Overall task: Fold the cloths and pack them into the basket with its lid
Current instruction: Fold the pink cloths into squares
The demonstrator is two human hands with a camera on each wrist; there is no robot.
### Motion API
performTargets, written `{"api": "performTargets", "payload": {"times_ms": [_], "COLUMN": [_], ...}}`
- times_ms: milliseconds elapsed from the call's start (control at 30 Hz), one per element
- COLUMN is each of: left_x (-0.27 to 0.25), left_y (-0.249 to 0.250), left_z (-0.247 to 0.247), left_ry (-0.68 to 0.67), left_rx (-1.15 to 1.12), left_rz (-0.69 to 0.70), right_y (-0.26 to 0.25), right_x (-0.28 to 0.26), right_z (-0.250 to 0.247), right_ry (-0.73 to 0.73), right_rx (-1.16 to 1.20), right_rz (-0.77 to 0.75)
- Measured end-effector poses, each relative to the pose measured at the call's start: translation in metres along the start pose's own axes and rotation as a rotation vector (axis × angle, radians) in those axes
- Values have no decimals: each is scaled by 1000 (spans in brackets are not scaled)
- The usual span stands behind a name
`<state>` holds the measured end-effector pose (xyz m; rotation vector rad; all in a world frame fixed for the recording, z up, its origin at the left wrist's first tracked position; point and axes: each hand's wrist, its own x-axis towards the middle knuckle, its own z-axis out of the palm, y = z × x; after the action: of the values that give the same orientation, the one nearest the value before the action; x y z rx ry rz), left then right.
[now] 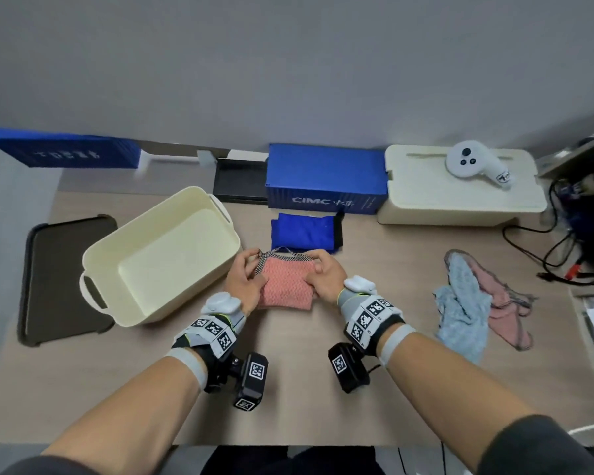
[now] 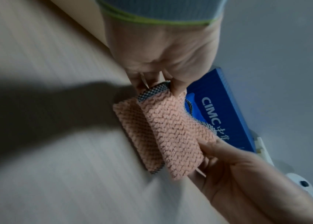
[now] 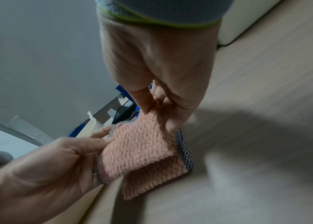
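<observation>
A pink knitted cloth (image 1: 285, 286) with a checked black-and-white border lies folded at the table's middle; its upper layer is raised off the lower one. My left hand (image 1: 246, 282) pinches the far left corner of that layer, seen close in the left wrist view on the cloth (image 2: 173, 128) under the left hand (image 2: 163, 60). My right hand (image 1: 324, 277) pinches the far right corner; in the right wrist view the right hand (image 3: 161, 68) holds the cloth (image 3: 142, 150). The cream basket (image 1: 158, 255) stands open just left of my left hand. A dark lid (image 1: 62, 279) lies flat left of it.
A folded blue cloth (image 1: 304, 233) lies just behind the pink one, before a blue CIMC box (image 1: 326, 181). Crumpled light-blue cloth (image 1: 460, 303) and pink cloth (image 1: 504, 303) sit at the right. A cream lidded box (image 1: 460, 193) carries a white controller (image 1: 474, 164). Cables (image 1: 563, 245) trail far right.
</observation>
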<state>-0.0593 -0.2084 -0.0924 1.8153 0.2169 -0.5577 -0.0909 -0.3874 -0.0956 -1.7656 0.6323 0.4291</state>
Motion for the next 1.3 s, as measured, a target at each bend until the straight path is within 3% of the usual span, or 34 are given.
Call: {"api": "performTargets", "payload": {"times_ms": [233, 333, 367, 500, 567, 667, 733, 800, 833, 867, 933, 1000, 1067, 1133, 1233, 1300], "left_x": [-2, -11, -12, -22, -28, -32, -39, -35, -32, -29, -20, -15, -9, -9, -3, 3], "left_y": [10, 25, 28, 42, 50, 65, 70, 60, 52, 46, 33, 22, 8, 3, 0, -1], "left_z": [12, 14, 16, 27, 32, 29, 15, 1, -4, -7, -7, -6, -7, -10, -17, -16], "left_ry": [39, 16, 6, -80, -183, -249, -109, 174, 285, 305, 140, -18, -89, -66, -12, 8], "left_rx": [-86, -86, -93, -35, -36, -321, -321, -155, -60, -2, -43, -224, -347, -313, -46, 115], "left_rz": [27, 51, 52, 36, 18, -68, 7, 68, 51, -15, -226, -411, -458, -357, -62, 13], "right_y": [3, -3, -8, -29, -35, -39, -41, -43, -44, -45, -48, -45, -39, -32, -18, -10], "right_x": [4, -13, -16, -22, -25, -30, -30, -27, -26, -26, -25, -22, -19, -15, -10, -7], "right_z": [7, -1, -3, 2, 2, -4, -5, -5, -6, -7, -6, -3, 0, 2, 8, 13], "right_ry": [146, 302, 279, -11, -14, -12, -37, -29, -27, -29, -53, -72, -64, -23, 38, 59], "right_rx": [-161, -372, -399, -102, 105, 307, 329, 306, 292, 286, 315, 331, 297, 205, 131, 114], "right_rz": [135, 20, -16, 37, 47, 23, -14, -19, -11, 1, 16, 50, 74, 83, 130, 145]}}
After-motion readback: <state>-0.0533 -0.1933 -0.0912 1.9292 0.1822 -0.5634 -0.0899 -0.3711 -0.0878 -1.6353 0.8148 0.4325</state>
